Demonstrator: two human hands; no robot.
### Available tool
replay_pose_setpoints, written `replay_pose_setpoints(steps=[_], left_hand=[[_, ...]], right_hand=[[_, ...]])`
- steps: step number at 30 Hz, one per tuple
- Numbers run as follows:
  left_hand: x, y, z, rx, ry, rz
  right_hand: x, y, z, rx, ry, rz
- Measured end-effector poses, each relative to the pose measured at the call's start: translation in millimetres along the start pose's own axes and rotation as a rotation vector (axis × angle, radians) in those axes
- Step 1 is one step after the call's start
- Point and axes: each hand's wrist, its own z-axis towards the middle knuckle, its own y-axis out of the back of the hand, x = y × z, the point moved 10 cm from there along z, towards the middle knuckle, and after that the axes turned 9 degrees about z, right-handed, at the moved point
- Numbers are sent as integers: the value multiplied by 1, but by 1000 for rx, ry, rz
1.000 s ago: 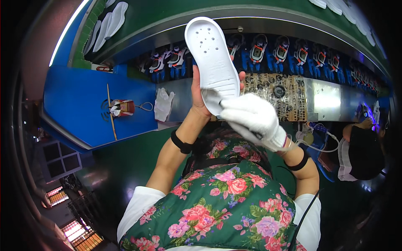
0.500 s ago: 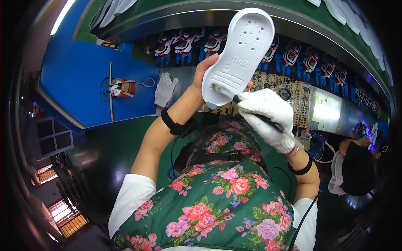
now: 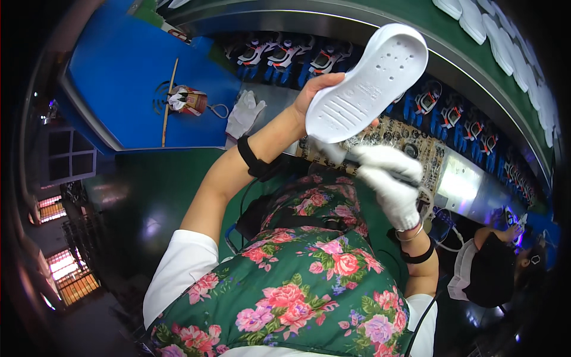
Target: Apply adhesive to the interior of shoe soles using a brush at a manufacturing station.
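I see a stick (image 3: pixel 171 101) and container (image 3: pixel 194 103) near the blue table's (image 3: pixel 125 98) right edge, a glove (image 3: pixel 244 114) at the bench's (image 3: pixel 460 179) left end, soles (image 3: pixel 498 44) on the green belt (image 3: pixel 416 13).

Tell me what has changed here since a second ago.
The white sole has swung rightward, its wide end now leaning right instead of slightly left. The brush has moved off the heel's face to its near edge; blur hides whether they touch. Nothing was let go: the bare left hand still holds the sole, the gloved right hand the brush.
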Motion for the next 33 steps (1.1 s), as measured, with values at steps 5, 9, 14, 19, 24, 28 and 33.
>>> replay_pose_setpoints(steps=[5,9,14,19,24,28,33], left_hand=[[19,10,-16,-160,-110,-289],[28,14,-27,-186,-100,-151],[-48,-46,-51,58,-330,297],[-192,-72,-33,165,-474,280],[-292,14,-48,-174,-818,-262],[-260,15,0,-499,-872,57],[-233,-25,135,-522,-708,1013]], right_hand=[[46,24,42,-112,279,-496],[80,18,51,-154,571,-752],[40,53,34,-293,36,8],[-3,77,15,-473,-7,275],[-58,73,-16,-492,-126,243],[-75,100,-49,-617,-160,406],[-92,140,-84,-826,-112,560]])
